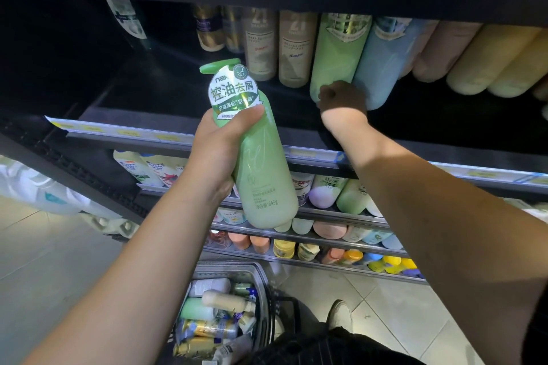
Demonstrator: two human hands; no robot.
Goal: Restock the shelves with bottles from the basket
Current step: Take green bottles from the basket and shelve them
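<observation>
1. Left hand point(219, 151): I read it as closed around the green pump bottle point(264, 163). The thumb lies across the label on the front, and the fingers wrap behind the body. The bottle is upright with a slight tilt, pump head at the top. It is held in the air in front of the dark shelf point(178, 92), not resting on it.

2. Right hand point(342, 98): it reaches into the same shelf bay and lies in shadow. Its fingers are curled against the lower end of a shelved green bottle point(338, 53). I cannot tell whether it grips that bottle or only touches it.

3. Shelf row: the shelved green bottle stands between two beige bottles point(293, 47) on its left and a pale blue bottle point(382, 68) on its right, touching the blue one. The left part of the shelf surface is bare.

4. Basket point(231, 268): it sits on the floor below the arms, just in front of the lowest shelf. I see it holding mixed bottles lying on their sides, among them gold, cream and pale green ones.

5. A shoe point(341, 314) stands on the tiles just right of the basket.
</observation>
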